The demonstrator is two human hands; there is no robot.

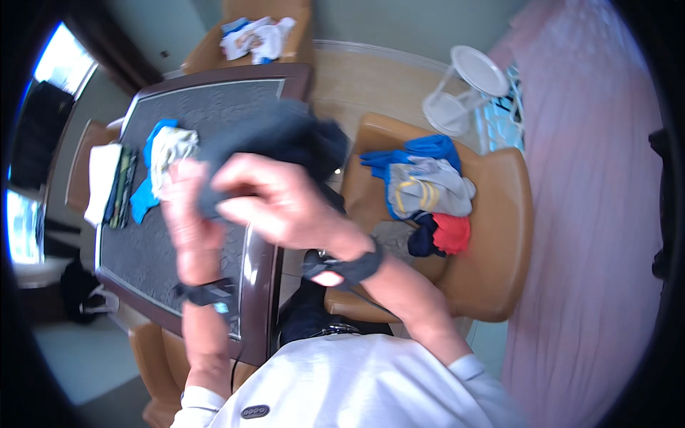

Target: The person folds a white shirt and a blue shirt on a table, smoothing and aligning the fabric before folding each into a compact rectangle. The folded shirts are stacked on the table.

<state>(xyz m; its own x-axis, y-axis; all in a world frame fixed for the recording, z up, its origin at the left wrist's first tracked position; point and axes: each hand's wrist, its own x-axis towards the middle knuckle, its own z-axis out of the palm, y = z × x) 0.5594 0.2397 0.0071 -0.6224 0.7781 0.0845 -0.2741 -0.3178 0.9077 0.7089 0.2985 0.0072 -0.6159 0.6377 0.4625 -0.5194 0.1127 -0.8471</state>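
Note:
A dark grey-blue garment [267, 134], blurred by motion, hangs in the air over the table's right side. My right hand [283, 206] grips its near edge, with thumb and fingers bent together. Close against the garment's left edge is my left hand [190, 214], its fingers pointing away from me; blur hides whether it pinches the cloth. Just beyond the left hand, a crumpled whitish cloth [171, 152] lies on top of a bright blue one [143, 200] on the table [155, 257].
Folded clothes [104, 182] form a row at the table's left edge. On a tan chair [497, 230] to my right lie blue, grey, red and navy clothes [428, 187]. Another chair [299, 32] at the back holds white garments [259, 40]. A white stool [476, 69] stands near a pink curtain [583, 214].

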